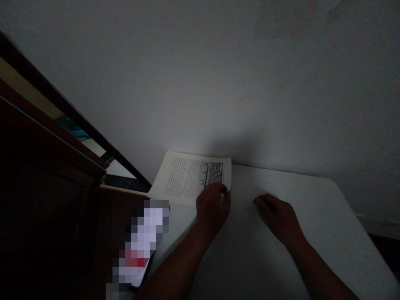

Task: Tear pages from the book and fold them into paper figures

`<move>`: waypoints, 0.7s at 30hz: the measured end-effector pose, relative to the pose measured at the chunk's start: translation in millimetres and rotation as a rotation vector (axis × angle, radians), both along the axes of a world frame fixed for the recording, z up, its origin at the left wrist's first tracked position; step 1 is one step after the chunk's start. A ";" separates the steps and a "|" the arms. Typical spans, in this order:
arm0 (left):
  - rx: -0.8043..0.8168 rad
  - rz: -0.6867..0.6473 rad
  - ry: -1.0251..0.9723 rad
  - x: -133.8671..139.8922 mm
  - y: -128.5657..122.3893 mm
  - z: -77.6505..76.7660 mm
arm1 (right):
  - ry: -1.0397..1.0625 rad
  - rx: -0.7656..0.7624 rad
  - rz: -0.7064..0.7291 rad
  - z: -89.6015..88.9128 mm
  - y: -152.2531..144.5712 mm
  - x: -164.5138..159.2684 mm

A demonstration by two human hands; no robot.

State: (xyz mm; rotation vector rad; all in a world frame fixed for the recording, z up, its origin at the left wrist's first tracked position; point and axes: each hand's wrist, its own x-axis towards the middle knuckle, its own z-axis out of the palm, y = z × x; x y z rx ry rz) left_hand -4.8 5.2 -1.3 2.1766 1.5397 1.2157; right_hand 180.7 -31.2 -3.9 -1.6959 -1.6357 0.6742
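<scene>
A printed page [184,177] with lines of text and a dark picture lies on the table against the wall, turned sideways to me. My left hand [214,204] is closed at its near right corner, with curled fingers over the paper's edge. The hand covers that corner, and whether the page is one sheet or part of a booklet is not clear. To the right, my right hand [275,212] rests at the tabletop, apart from the page. Its fingers are curled together, and nothing shows in them.
The pale table [312,196] has a rounded far right corner and stands by a grey wall [200,83]. A lit phone [142,237], blurred out, lies at the left edge. Dark wooden furniture [46,187] and a slanting dark bar [78,116] are on the left. The light is dim.
</scene>
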 end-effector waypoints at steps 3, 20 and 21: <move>0.010 -0.011 -0.003 0.3 -0.5 0.1 | 0.004 0.002 -0.005 0.1 0.2 -0.7; 0.058 -0.074 0.002 2.8 -3.4 -2.3 | 0.023 0.026 -0.016 2.9 -0.3 -3.2; 0.062 -0.073 0.021 2.6 -2.6 -2.6 | 0.021 0.029 -0.018 2.8 -0.3 -3.0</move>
